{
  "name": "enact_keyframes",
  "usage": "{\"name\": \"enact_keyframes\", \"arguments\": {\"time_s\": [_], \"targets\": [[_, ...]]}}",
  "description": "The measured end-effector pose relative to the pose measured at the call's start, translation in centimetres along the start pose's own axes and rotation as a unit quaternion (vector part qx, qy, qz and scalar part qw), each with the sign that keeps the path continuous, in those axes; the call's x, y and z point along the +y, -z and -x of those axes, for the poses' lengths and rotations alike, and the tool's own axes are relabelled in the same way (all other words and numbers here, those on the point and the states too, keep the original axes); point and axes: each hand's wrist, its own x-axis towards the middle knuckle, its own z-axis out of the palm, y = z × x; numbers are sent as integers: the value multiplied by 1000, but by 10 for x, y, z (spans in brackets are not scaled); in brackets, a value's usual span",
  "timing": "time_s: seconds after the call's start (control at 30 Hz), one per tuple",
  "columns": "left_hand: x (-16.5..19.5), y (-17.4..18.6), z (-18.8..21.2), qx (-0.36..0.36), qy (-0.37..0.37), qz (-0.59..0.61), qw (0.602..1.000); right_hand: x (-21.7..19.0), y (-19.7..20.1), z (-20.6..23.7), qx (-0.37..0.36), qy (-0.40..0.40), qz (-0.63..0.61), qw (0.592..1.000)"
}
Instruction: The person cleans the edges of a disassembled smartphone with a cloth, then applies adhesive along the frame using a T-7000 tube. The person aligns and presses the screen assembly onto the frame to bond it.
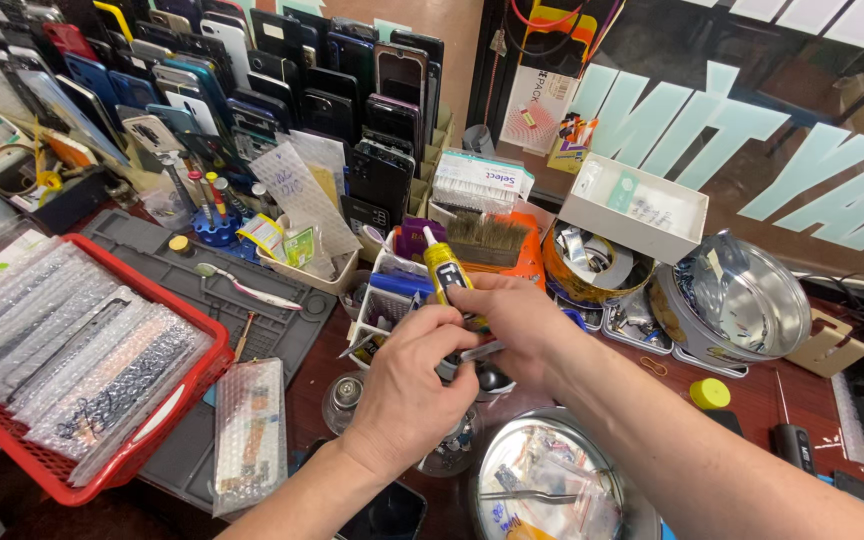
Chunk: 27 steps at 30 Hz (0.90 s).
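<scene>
My right hand (514, 322) holds a yellow glue tube (444, 270) with a clear pointed nozzle, tip up and tilted left. My left hand (414, 390) is closed around the tube's lower end, just under the right hand's fingers. Both hands hover over a small white organiser tray (384, 300) holding purple and blue tools. What the left fingers pinch is hidden.
A red basket (167, 425) of bubble-wrapped parts sits at left on a grey work mat (282, 335). One bubble-wrapped part (250, 435) lies beside it. Rows of phones (252, 80) stand behind. A wide brush (487, 238), white box (634, 208), round tins (737, 300) and a lidded tin (542, 480) surround the hands.
</scene>
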Motion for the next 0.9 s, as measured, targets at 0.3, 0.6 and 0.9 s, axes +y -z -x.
{"name": "enact_keyframes", "arguments": {"time_s": [0.3, 0.6, 0.9], "targets": [[-52, 9, -44, 62, 394, 368, 840, -8, 12, 13, -24, 29, 196, 980], [-73, 6, -36, 48, 454, 472, 754, -16, 26, 23, -10, 21, 65, 998], [-89, 17, -40, 13, 465, 446, 765, -11, 22, 18, 17, 44, 76, 996]]}}
